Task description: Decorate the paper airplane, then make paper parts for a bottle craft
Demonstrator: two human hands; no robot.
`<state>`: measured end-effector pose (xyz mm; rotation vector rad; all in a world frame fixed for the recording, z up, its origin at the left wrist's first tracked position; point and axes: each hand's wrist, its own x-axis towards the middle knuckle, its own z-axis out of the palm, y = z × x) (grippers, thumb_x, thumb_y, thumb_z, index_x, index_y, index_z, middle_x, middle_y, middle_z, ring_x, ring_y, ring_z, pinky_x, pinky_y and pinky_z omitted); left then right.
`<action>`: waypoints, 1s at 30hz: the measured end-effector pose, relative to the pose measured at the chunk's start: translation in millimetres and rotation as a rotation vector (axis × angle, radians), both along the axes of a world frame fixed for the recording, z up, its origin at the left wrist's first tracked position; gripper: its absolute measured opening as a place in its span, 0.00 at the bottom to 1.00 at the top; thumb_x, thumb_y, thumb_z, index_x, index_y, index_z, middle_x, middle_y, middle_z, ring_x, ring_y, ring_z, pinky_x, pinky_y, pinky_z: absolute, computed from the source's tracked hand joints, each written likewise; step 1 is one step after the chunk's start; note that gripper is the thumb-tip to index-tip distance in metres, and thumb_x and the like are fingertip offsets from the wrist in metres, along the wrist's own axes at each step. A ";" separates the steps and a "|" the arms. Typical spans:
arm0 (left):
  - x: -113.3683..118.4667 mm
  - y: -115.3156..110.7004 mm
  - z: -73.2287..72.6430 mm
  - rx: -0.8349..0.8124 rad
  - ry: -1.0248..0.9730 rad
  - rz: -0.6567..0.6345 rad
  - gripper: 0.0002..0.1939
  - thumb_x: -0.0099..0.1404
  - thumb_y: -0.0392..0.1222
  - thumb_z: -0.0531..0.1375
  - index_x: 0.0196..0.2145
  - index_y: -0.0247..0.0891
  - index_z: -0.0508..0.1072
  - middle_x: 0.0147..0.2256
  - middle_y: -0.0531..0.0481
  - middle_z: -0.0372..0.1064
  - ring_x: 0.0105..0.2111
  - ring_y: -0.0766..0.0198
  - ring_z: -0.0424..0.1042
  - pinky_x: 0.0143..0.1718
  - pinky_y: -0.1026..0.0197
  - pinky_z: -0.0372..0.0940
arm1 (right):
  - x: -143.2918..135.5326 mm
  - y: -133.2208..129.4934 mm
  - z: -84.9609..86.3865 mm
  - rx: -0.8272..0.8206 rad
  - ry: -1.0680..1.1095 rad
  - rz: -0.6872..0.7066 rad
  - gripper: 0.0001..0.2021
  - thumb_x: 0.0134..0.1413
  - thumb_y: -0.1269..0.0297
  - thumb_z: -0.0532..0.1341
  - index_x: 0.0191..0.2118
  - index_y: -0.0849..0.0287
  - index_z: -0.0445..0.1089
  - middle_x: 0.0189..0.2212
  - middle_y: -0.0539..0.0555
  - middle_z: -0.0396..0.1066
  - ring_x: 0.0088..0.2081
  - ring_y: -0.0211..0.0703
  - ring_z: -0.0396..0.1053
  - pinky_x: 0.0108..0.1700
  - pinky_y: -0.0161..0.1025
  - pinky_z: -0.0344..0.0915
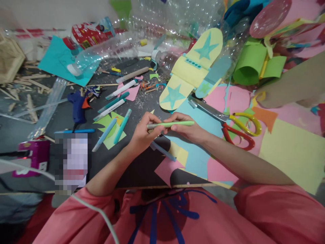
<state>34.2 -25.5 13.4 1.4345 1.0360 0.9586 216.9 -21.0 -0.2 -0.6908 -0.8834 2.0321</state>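
Observation:
A light green marker [181,124] lies level between my two hands, above the near part of the dark table. Its greyish end is pinched by the fingers of my left hand [146,134]. My right hand [186,128] has its fingers closed round the middle of the marker, touching my left fingertips. Just beyond the hands is a pale yellow paper cutout [175,96] with teal stars. Below them a blue marker [164,151] rests by a pink paper scrap [167,169].
Scissors [210,110] with red and yellow handles lie right of the hands. Several markers and a blue glue gun [77,106] are on the left, near a phone [76,159]. Clear plastic bottles [106,49] fill the back; a green paper roll [250,64] stands back right.

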 end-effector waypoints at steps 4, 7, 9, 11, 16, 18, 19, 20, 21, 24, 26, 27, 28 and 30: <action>-0.7 0.4 -4.8 0.039 -0.032 0.004 0.18 0.61 0.55 0.63 0.30 0.41 0.62 0.24 0.55 0.68 0.21 0.68 0.69 0.23 0.65 0.63 | -0.7 -3.9 -2.2 0.027 -0.012 -0.025 0.14 0.43 0.57 0.74 0.35 0.57 0.76 0.29 0.49 0.79 0.32 0.36 0.76 0.42 0.41 0.74; -2.7 2.9 -3.3 0.061 -0.064 -0.039 0.16 0.63 0.54 0.62 0.31 0.41 0.63 0.25 0.55 0.69 0.21 0.68 0.70 0.24 0.65 0.64 | -6.4 -5.6 -2.2 0.058 -0.020 -0.044 0.14 0.44 0.56 0.74 0.35 0.56 0.75 0.29 0.48 0.77 0.31 0.35 0.75 0.42 0.41 0.73; -5.7 5.6 -0.9 0.096 -0.024 -0.019 0.13 0.63 0.51 0.62 0.31 0.41 0.65 0.26 0.54 0.69 0.23 0.68 0.70 0.24 0.65 0.64 | -11.2 -4.3 -0.8 0.113 -0.066 -0.060 0.16 0.45 0.53 0.73 0.36 0.56 0.74 0.30 0.48 0.76 0.32 0.35 0.74 0.40 0.40 0.73; -10.2 8.5 0.2 0.158 0.039 0.075 0.10 0.61 0.48 0.63 0.31 0.41 0.68 0.27 0.53 0.70 0.23 0.68 0.69 0.24 0.65 0.63 | -11.3 -0.4 3.6 0.224 -0.177 -0.072 0.19 0.46 0.50 0.71 0.40 0.55 0.72 0.33 0.49 0.74 0.31 0.36 0.72 0.37 0.38 0.71; -21.4 12.7 -4.4 0.216 0.036 0.295 0.07 0.60 0.46 0.61 0.30 0.41 0.72 0.25 0.54 0.68 0.19 0.70 0.64 0.21 0.65 0.60 | 32.4 21.5 30.0 0.783 -0.801 -0.567 0.18 0.52 0.53 0.66 0.46 0.54 0.66 0.38 0.52 0.68 0.34 0.39 0.68 0.39 0.41 0.68; -22.8 13.0 -6.0 0.222 0.047 0.322 0.06 0.61 0.45 0.61 0.30 0.41 0.72 0.25 0.55 0.67 0.20 0.70 0.64 0.22 0.65 0.60 | 60.5 32.9 39.9 0.869 -1.177 -0.858 0.23 0.50 0.60 0.65 0.52 0.58 0.62 0.51 0.62 0.65 0.49 0.48 0.67 0.51 0.48 0.66; -22.8 13.1 -6.3 0.230 0.062 0.323 0.06 0.61 0.45 0.61 0.31 0.41 0.72 0.25 0.55 0.67 0.20 0.69 0.64 0.22 0.65 0.60 | 72.9 38.4 43.1 0.860 -1.318 -0.897 0.29 0.48 0.61 0.65 0.56 0.62 0.59 0.56 0.67 0.62 0.55 0.52 0.65 0.55 0.51 0.64; -22.5 13.2 -6.3 0.242 0.081 0.317 0.06 0.60 0.45 0.61 0.31 0.40 0.72 0.25 0.54 0.67 0.21 0.69 0.65 0.22 0.65 0.60 | 83.0 43.5 44.8 0.805 -1.416 -0.851 0.34 0.47 0.61 0.66 0.59 0.66 0.56 0.57 0.69 0.60 0.57 0.55 0.63 0.57 0.54 0.62; -22.1 13.4 -6.2 0.257 0.100 0.310 0.06 0.60 0.45 0.61 0.30 0.40 0.73 0.25 0.54 0.67 0.22 0.69 0.65 0.23 0.65 0.61 | 90.4 47.9 45.3 0.757 -1.483 -0.809 0.37 0.44 0.60 0.67 0.59 0.67 0.56 0.57 0.69 0.60 0.58 0.57 0.62 0.59 0.56 0.60; -21.9 14.6 -6.2 0.286 0.129 0.298 0.06 0.60 0.44 0.60 0.30 0.39 0.73 0.25 0.54 0.67 0.22 0.68 0.66 0.23 0.65 0.61 | 96.1 56.6 42.3 0.629 -1.560 -0.620 0.39 0.43 0.60 0.69 0.60 0.69 0.56 0.57 0.69 0.62 0.56 0.58 0.64 0.59 0.58 0.61; -23.3 15.7 -7.0 0.296 0.128 0.301 0.06 0.61 0.43 0.60 0.30 0.39 0.73 0.25 0.54 0.68 0.22 0.68 0.66 0.23 0.64 0.62 | 91.1 58.7 39.9 0.629 -1.562 -0.554 0.34 0.45 0.62 0.68 0.58 0.68 0.59 0.57 0.69 0.61 0.57 0.58 0.64 0.59 0.57 0.62; -24.3 16.2 -7.7 0.304 0.124 0.303 0.05 0.61 0.42 0.60 0.30 0.39 0.73 0.26 0.54 0.68 0.22 0.68 0.65 0.24 0.65 0.62 | 87.8 58.9 39.0 0.651 -1.557 -0.532 0.31 0.45 0.63 0.67 0.56 0.67 0.62 0.57 0.69 0.61 0.59 0.58 0.62 0.60 0.56 0.61; -25.2 16.5 -8.4 0.312 0.119 0.304 0.05 0.61 0.41 0.60 0.30 0.39 0.73 0.26 0.54 0.68 0.22 0.69 0.66 0.24 0.65 0.62 | 84.7 58.6 38.3 0.677 -1.546 -0.499 0.29 0.46 0.64 0.67 0.55 0.65 0.63 0.58 0.68 0.61 0.60 0.58 0.61 0.61 0.56 0.60; -26.9 16.7 -9.7 0.324 0.122 0.303 0.04 0.61 0.41 0.60 0.31 0.39 0.74 0.28 0.54 0.69 0.23 0.69 0.66 0.25 0.65 0.63 | 79.7 56.8 37.5 0.696 -1.512 -0.419 0.30 0.46 0.64 0.68 0.56 0.63 0.63 0.58 0.66 0.63 0.60 0.58 0.62 0.61 0.57 0.60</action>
